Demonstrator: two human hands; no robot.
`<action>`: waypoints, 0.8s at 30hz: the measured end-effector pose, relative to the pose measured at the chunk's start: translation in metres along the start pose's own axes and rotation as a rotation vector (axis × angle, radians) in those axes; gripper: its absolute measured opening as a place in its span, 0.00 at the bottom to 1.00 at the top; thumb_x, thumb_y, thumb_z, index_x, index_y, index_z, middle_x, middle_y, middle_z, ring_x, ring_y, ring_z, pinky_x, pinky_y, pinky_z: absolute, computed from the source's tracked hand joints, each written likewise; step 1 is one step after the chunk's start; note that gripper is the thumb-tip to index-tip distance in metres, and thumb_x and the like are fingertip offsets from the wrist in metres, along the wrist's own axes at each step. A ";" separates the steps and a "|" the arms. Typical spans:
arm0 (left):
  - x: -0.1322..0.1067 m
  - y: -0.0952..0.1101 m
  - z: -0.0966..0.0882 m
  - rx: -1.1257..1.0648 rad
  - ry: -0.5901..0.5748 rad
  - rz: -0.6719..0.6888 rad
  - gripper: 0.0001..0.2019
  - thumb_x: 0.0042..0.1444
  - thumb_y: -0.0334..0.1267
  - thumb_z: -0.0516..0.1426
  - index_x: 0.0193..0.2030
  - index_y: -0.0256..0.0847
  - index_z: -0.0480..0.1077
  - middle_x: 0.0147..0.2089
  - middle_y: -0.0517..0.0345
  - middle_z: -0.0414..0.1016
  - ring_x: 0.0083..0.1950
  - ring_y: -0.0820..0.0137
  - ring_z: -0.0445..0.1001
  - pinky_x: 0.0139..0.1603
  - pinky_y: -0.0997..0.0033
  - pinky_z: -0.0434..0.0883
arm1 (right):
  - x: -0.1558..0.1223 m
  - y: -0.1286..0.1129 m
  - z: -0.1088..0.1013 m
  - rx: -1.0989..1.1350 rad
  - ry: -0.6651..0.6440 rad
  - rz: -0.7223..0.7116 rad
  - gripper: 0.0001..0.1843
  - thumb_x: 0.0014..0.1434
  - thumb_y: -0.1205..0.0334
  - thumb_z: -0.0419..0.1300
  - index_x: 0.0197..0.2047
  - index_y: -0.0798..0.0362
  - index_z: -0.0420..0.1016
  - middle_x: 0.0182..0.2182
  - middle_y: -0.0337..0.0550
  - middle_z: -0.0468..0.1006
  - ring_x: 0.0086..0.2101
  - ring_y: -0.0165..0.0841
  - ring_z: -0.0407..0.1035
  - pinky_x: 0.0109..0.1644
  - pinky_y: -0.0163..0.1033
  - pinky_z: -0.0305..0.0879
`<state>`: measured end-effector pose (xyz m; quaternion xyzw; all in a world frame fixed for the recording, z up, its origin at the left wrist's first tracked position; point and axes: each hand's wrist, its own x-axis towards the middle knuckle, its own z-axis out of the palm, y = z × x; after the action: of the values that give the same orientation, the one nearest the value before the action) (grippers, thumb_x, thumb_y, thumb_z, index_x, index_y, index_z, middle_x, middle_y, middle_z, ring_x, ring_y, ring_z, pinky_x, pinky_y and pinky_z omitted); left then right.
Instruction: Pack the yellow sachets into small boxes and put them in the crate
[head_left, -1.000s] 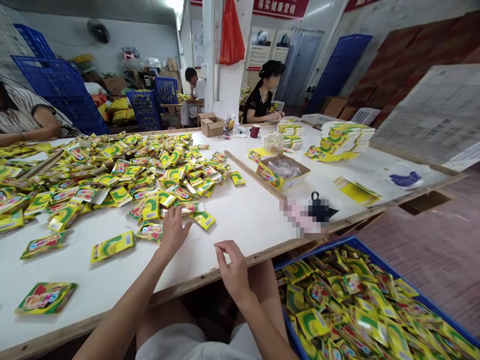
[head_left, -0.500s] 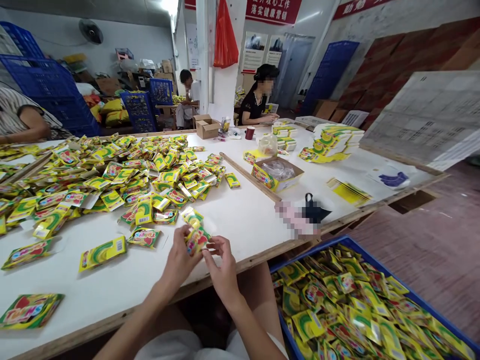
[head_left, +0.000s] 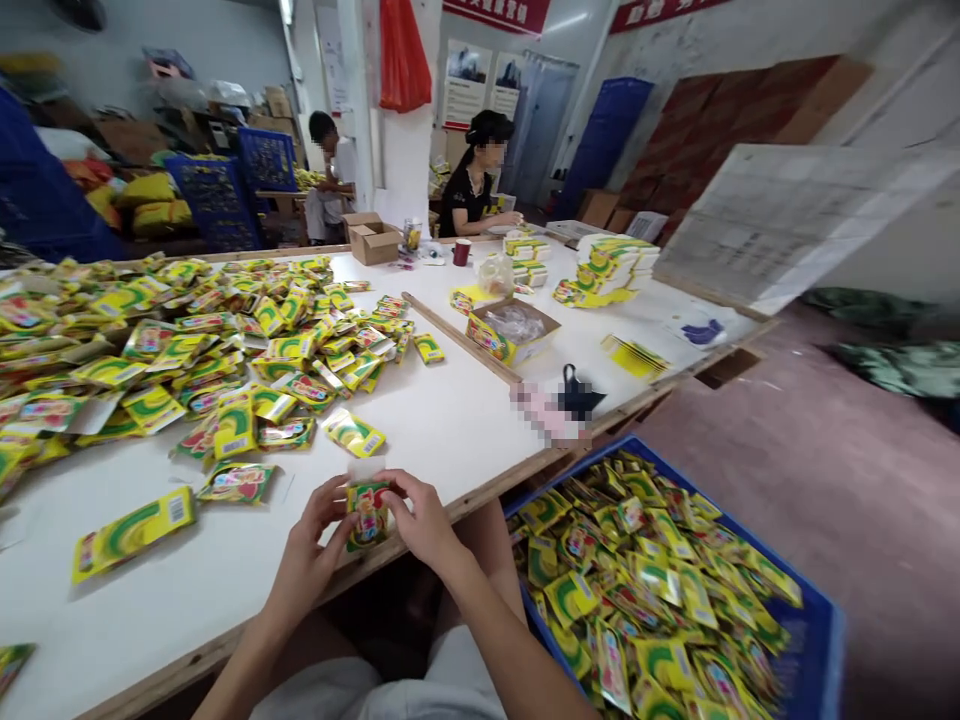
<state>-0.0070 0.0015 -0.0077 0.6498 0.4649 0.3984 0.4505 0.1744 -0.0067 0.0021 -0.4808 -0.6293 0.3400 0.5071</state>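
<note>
Both my hands grip one small yellow and green packet (head_left: 367, 512) upright at the front edge of the white table (head_left: 465, 430). My left hand (head_left: 311, 545) pinches its left side, and my right hand (head_left: 424, 520) pinches its right side and top. A big heap of similar packets (head_left: 187, 340) covers the table's left half. Loose packets lie nearest: one (head_left: 352, 432) just beyond my hands, another (head_left: 238, 482) to the left.
A blue crate (head_left: 817, 630) full of packets stands on the floor at my right. An open cardboard box (head_left: 514, 330), a wooden strip (head_left: 457, 338), stacked flat cartons (head_left: 611, 265) and a red cup (head_left: 462, 252) are on the table. Two people sit at the far end.
My left hand picked a packet off the table and brought it back to the edge, where my right hand joined it. The view has swung to the right.
</note>
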 end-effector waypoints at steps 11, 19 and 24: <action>0.001 -0.014 0.000 0.067 0.158 0.087 0.24 0.57 0.45 0.57 0.59 0.47 0.59 0.58 0.48 0.69 0.55 0.58 0.74 0.55 0.53 0.73 | 0.014 -0.001 0.020 0.097 0.145 -0.018 0.18 0.57 0.74 0.58 0.49 0.49 0.72 0.39 0.39 0.78 0.39 0.32 0.73 0.46 0.37 0.70; -0.005 0.009 0.006 0.159 0.164 0.156 0.16 0.57 0.45 0.57 0.51 0.45 0.70 0.60 0.51 0.70 0.61 0.57 0.69 0.63 0.51 0.65 | 0.003 -0.003 0.016 0.015 0.079 -0.084 0.06 0.57 0.67 0.63 0.39 0.49 0.76 0.43 0.40 0.79 0.46 0.33 0.73 0.54 0.38 0.67; -0.010 0.015 0.008 0.162 0.273 0.096 0.15 0.56 0.48 0.58 0.46 0.45 0.73 0.48 0.55 0.77 0.50 0.61 0.75 0.58 0.57 0.70 | 0.000 -0.004 0.024 -0.011 0.102 -0.112 0.03 0.60 0.62 0.62 0.38 0.51 0.75 0.41 0.41 0.80 0.44 0.32 0.73 0.53 0.36 0.67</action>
<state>0.0019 -0.0121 0.0035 0.6451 0.5208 0.4656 0.3097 0.1501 -0.0067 -0.0008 -0.4645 -0.6304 0.2827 0.5540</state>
